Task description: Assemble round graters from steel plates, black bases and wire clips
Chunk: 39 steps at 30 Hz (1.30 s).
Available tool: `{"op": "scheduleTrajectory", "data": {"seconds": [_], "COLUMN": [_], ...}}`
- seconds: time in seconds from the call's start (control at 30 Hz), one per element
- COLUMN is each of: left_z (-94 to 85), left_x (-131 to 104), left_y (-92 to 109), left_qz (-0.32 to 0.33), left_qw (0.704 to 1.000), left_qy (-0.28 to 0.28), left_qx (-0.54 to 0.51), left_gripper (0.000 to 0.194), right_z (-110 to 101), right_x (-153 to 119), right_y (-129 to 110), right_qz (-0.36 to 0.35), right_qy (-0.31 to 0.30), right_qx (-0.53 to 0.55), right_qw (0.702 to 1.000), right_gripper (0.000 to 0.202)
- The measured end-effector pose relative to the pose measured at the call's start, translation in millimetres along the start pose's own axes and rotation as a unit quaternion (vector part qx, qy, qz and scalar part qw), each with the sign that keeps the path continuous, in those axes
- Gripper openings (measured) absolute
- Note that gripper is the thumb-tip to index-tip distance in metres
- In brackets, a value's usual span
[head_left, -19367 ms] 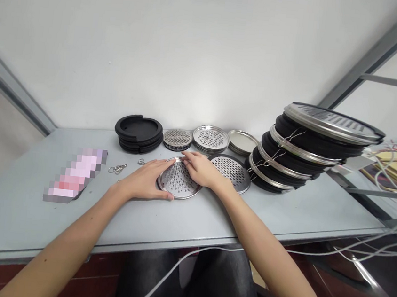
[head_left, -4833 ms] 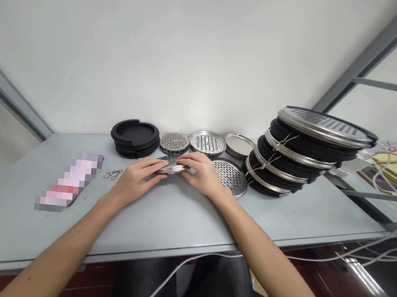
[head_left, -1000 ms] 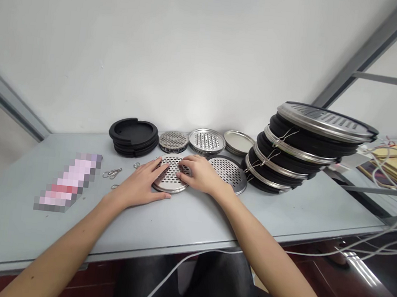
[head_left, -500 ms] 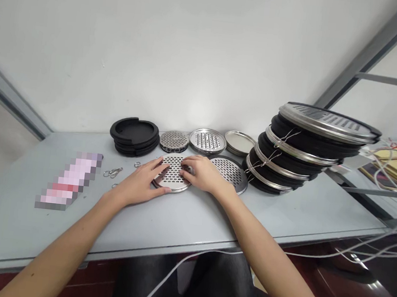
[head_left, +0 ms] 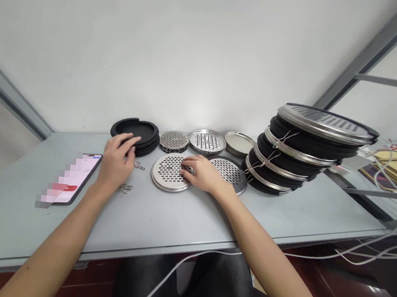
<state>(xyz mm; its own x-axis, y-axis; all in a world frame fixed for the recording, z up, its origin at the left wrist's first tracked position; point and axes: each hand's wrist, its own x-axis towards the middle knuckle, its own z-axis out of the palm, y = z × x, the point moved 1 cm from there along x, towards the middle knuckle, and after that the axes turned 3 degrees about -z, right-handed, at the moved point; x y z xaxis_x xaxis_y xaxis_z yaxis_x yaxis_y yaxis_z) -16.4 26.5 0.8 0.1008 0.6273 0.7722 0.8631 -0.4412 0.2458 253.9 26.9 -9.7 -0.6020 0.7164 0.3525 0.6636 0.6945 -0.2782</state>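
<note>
My right hand (head_left: pixel 201 171) rests its bent fingers on the right side of a round metal grater plate (head_left: pixel 169 176) with rows of slots. It does not grip the plate. My left hand (head_left: pixel 117 161) is open at the front left of a stack of black rings (head_left: pixel 139 133), fingers stretched towards it; whether they touch is unclear. Small wire clips (head_left: pixel 126 188) lie by my left wrist, and another clip (head_left: pixel 140 166) lies just right of that hand. Partly behind my right hand is a dark-rimmed grater plate (head_left: pixel 229 174).
Along the wall stand a stack of rough grating discs (head_left: pixel 174 141), a coarse grater plate (head_left: pixel 208 141) and shallow metal lids (head_left: pixel 239 143). A tall leaning stack of clipped black-and-metal sets (head_left: pixel 297 154) rises at right. A phone (head_left: pixel 82 179) lies left; white cables (head_left: pixel 388 234) hang right.
My left hand has left the slotted grater plate and moved left and back to the black rings. My right hand stays on the plate.
</note>
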Motion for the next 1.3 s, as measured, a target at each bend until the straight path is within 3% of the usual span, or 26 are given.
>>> {"op": "scheduleTrajectory", "data": {"seconds": [0.17, 0.33, 0.97, 1.3], "left_z": [2.3, 11.8, 16.8, 13.6], "left_x": [5.7, 2.0, 1.6, 3.2], "left_y": [-30.4, -41.5, -53.0, -49.3], "left_qz": [-0.059, -0.074, -0.092, -0.035], "left_qw": [0.995, 0.991, 0.995, 0.997], "left_qy": [-0.034, -0.085, -0.046, -0.053], "left_qx": [0.067, 0.077, -0.001, 0.035], "left_gripper": [0.043, 0.052, 0.03, 0.029], "right_z": [2.0, 2.3, -0.7, -2.1], "right_x": [-0.6, -1.0, -2.1, -2.3], "right_y": [0.1, -1.0, -4.0, -4.1], "right_qz": [0.003, 0.009, 0.012, 0.009], "right_qy": [0.0, -0.006, -0.026, -0.031], "right_qx": [0.002, 0.0, 0.001, 0.01], "right_qw": [1.0, 1.0, 1.0, 0.999], "right_gripper": [0.027, 0.03, 0.032, 0.032]}}
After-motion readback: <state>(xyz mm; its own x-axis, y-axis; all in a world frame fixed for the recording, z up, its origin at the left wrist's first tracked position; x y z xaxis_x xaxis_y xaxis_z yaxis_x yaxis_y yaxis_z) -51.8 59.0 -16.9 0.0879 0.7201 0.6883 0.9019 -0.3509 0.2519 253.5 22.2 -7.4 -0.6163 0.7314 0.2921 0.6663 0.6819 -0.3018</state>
